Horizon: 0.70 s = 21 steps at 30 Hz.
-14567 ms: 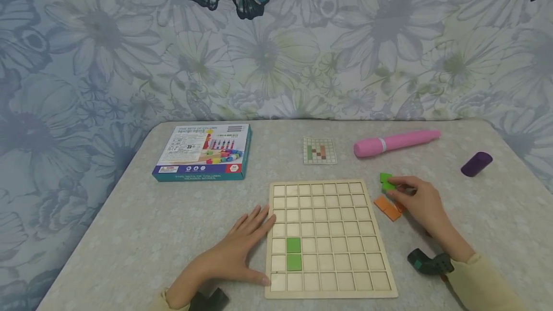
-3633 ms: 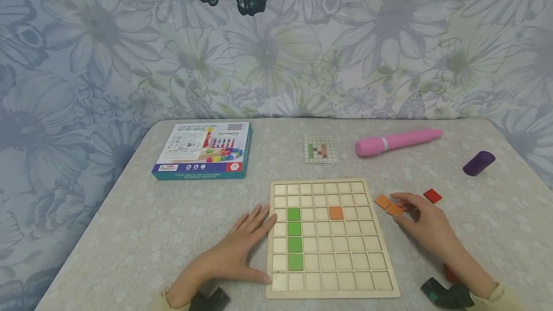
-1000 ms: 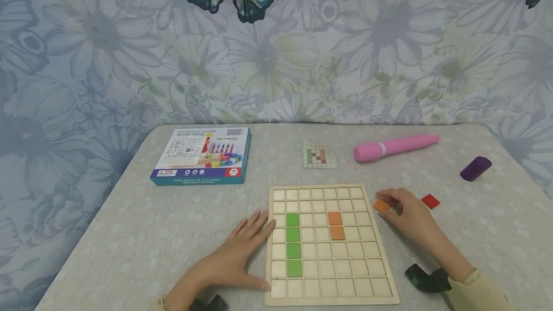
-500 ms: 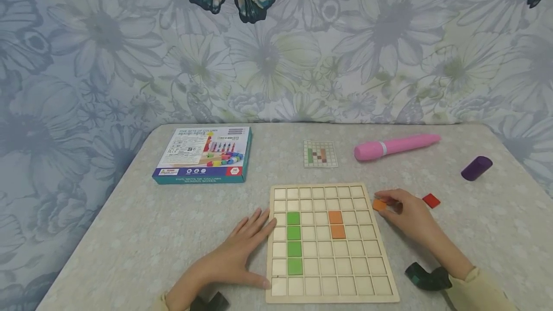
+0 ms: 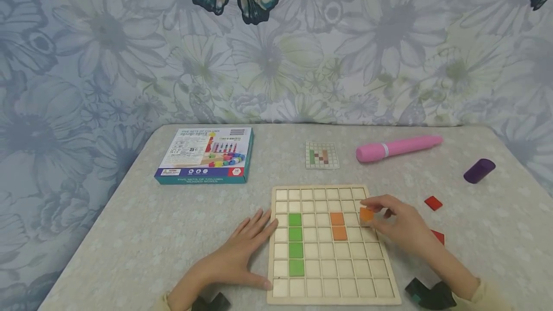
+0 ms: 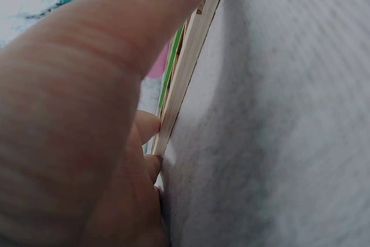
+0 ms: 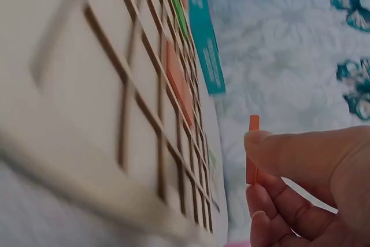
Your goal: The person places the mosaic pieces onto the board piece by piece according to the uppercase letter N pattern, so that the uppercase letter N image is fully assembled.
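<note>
In the head view a wooden grid board (image 5: 332, 288) lies at the front centre of the table. A column of green square tiles (image 5: 295, 242) fills cells at its left, and two orange tiles (image 5: 338, 226) sit one below the other right of the middle. My right hand (image 5: 399, 222) pinches another orange tile (image 5: 366, 215) between thumb and fingers over the board's right edge; the right wrist view shows this tile (image 7: 252, 151) held edge-on, apart from the board. With fingers spread, my left hand (image 5: 235, 258) rests against the board's left edge.
Two red tiles (image 5: 433, 203) lie right of the board, one partly behind my right forearm. Behind the board lies a pattern card (image 5: 322, 155), with a pink pen-shaped object (image 5: 399, 149) to its right. A purple cylinder (image 5: 479, 171) lies far right, a flat box (image 5: 205, 155) at back left.
My right hand has lifted the orange tile from the table and carried it left over the board's edge. A second red tile now shows beside the forearm. My left hand stays in place.
</note>
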Available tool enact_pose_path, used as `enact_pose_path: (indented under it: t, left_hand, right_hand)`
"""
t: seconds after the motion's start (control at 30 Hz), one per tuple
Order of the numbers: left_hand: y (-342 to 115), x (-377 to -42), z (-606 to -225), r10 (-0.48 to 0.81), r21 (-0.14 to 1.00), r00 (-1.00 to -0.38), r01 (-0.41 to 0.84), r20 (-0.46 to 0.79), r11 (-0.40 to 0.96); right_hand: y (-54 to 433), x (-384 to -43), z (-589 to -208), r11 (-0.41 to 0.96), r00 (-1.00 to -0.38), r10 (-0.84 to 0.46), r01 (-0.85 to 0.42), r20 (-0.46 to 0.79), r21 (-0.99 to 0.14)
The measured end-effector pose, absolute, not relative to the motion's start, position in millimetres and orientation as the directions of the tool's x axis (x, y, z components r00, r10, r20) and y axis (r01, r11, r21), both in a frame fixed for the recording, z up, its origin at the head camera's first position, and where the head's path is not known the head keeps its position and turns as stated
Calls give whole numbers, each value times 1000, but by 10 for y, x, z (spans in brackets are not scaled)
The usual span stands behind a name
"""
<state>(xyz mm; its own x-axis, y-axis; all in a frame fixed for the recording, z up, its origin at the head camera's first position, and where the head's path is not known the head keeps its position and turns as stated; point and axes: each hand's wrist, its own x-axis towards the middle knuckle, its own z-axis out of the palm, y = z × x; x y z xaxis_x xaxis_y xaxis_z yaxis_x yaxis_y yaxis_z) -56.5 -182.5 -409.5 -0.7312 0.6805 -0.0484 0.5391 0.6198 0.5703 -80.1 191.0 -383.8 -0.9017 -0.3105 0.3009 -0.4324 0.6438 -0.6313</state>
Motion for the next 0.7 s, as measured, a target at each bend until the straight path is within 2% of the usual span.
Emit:
enact_pose_path:
  t: [0.13, 0.37, 0.57, 0.7]
  left_hand:
    - [-1826, -569, -4099, 685, 575, -726, 538, -54, 616]
    - [-1829, -570, -4100, 688, 567, -725, 551, -39, 612]
    - [-1828, -565, -4085, 681, 572, -730, 540, -47, 618]
    - [-1825, -568, -4081, 682, 568, -730, 540, -50, 621]
  right_hand:
    - [1750, -671, -3853, 561, -868, -396, -487, 300, -669]
    - [1613, -568, -3921, 542, -892, -430, -378, 139, -750]
    - [1574, -542, -4003, 487, -847, -510, -428, 150, -761]
    - [1565, -535, -4020, 480, -840, -524, -429, 142, -766]
